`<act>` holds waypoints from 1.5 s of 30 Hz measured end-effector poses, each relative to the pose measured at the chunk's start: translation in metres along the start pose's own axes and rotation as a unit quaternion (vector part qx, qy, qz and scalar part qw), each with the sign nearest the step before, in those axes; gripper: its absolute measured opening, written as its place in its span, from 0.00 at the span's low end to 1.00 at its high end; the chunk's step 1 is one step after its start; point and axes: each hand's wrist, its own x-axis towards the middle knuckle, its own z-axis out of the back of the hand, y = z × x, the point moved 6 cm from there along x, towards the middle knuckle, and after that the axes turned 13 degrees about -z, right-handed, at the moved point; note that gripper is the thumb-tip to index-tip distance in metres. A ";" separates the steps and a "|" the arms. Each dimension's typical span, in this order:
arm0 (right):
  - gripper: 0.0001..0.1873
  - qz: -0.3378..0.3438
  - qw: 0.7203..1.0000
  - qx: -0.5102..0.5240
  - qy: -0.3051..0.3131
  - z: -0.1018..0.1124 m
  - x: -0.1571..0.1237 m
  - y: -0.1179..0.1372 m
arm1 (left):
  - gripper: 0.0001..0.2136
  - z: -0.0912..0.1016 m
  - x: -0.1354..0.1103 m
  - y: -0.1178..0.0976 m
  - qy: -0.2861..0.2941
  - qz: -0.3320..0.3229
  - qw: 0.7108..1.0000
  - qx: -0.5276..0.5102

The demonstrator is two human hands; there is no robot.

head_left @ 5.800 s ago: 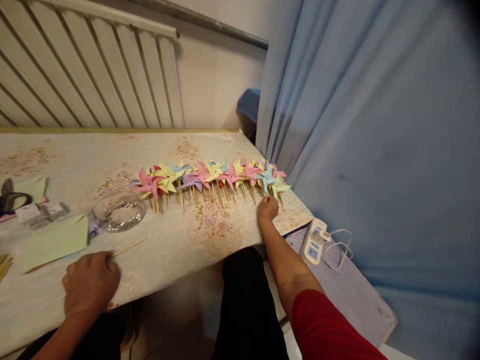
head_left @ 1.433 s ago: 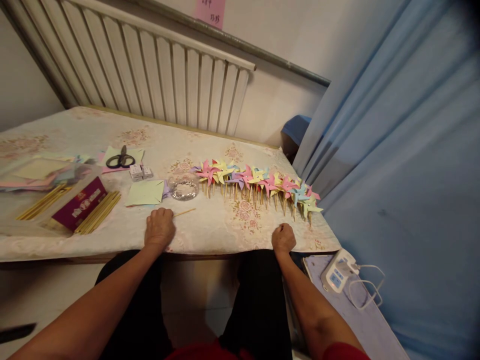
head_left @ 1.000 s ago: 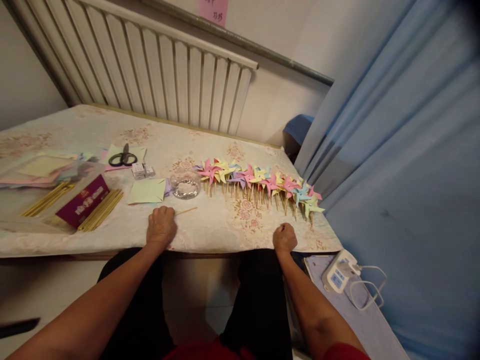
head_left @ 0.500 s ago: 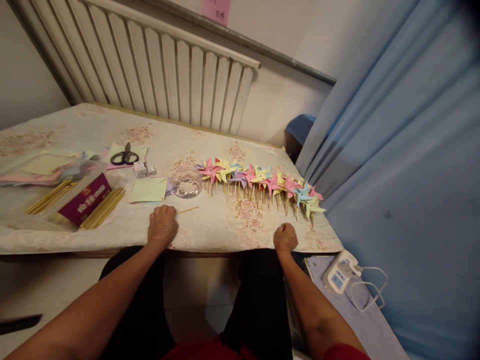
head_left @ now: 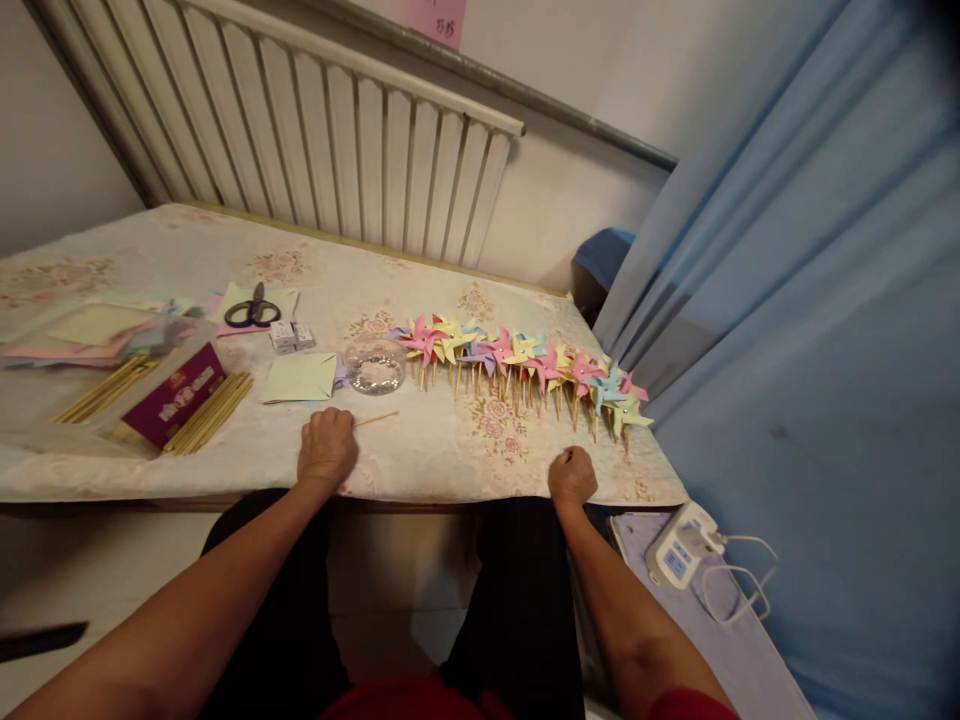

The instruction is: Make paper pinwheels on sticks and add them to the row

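Note:
A row of paper pinwheels point(head_left: 517, 362) in pink, yellow, blue and purple lies on wooden sticks across the floral tablecloth point(head_left: 442, 455). My left hand point(head_left: 327, 448) rests curled at the table's near edge, closed over the end of a thin wooden stick point(head_left: 377, 417). My right hand point(head_left: 571, 475) sits as a fist on the near edge, below the right end of the pinwheel row, with nothing visible in it. A clear glass dish point(head_left: 374, 366) stands just beyond my left hand, next to a folded green paper square point(head_left: 300, 377).
Black scissors point(head_left: 253, 311), small white boxes point(head_left: 290, 336), a stack of coloured paper point(head_left: 82, 330) and bundles of sticks beside a maroon packet point(head_left: 174, 394) lie at left. A radiator point(head_left: 330, 140) lines the wall. A blue curtain point(head_left: 810, 300) hangs right; a white device point(head_left: 677, 552) with a cable lies below.
Since 5.8 s ago my right hand drew back from the pinwheel sticks to the table edge and the view pulled back. Over the last second both hands stay still.

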 end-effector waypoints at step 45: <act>0.12 -0.004 1.000 0.005 -0.016 0.001 -0.003 -0.003 | 0.13 -0.004 -0.002 0.001 -0.012 0.006 1.000 -0.016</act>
